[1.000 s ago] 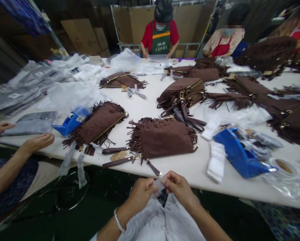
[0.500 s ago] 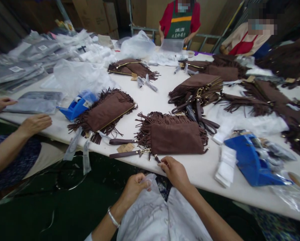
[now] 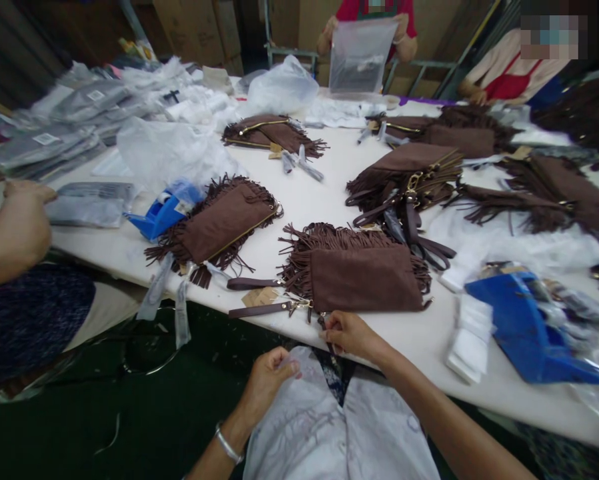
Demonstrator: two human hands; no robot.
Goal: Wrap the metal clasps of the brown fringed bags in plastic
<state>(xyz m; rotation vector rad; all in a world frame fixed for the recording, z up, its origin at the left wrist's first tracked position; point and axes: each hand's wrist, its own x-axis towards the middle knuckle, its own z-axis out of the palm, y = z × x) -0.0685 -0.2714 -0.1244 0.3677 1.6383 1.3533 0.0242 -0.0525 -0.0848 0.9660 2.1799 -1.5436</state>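
Note:
A brown fringed clutch bag (image 3: 362, 280) lies flat at the table's front edge, its fringe on the far side. My right hand (image 3: 352, 333) is closed on a short dark brown zipper pull (image 3: 324, 325) at the bag's near left corner; its end hangs over the edge. In my lap, below the edge, my left hand (image 3: 273, 373) pinches a thin, translucent plastic piece (image 3: 302, 359), hard to tell from the pale clothing behind it. Left of the bag lie two brown wrist straps (image 3: 259, 310) with gold clasps and a kraft tag (image 3: 259, 298).
Another fringed bag (image 3: 224, 223) lies to the left, by a blue tape dispenser (image 3: 154, 217). At right are white packets (image 3: 469, 340) and a blue dispenser (image 3: 534, 333). More brown bags (image 3: 404, 170) lie beyond. A co-worker's hand (image 3: 17, 227) is at far left; another co-worker raises a plastic bag (image 3: 359, 57).
My right hand has drawn the zipper pull slightly down over the edge. The co-worker opposite has raised a plastic bag. The left co-worker's arms have shifted. The view has turned slightly left.

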